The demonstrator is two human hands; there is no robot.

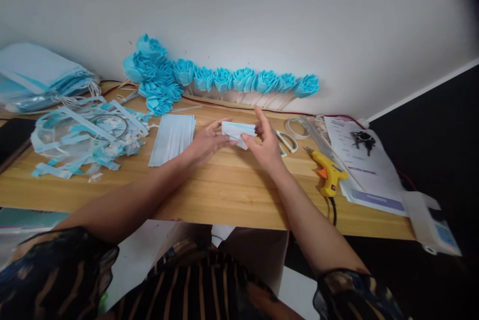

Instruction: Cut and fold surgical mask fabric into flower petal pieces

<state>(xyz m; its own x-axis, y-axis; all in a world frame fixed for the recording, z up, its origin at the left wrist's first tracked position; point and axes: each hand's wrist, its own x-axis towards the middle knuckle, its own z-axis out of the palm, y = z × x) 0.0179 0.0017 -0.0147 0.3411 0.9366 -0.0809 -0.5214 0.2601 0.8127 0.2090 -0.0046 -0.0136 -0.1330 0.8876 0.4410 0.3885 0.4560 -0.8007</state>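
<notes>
Between my two hands, above the middle of the table, is a folded piece of pale blue and white mask fabric (239, 130). My left hand (209, 139) pinches its left end, thumb at the lower edge. My right hand (265, 143) grips the right end with the thumb across its front and the index finger raised. Left of my left hand lies a flat stack of pale blue mask sheets (172, 139). Scissors (287, 143) lie just beyond my right hand, partly hidden by it.
Blue fabric flowers (245, 79) line the wall. A heap of cut strips (93, 133) and bagged masks (37, 75) lie left. At right are a yellow glue gun (327, 172) with cord, a tape roll (298, 129), papers (368, 170) and keys (362, 140).
</notes>
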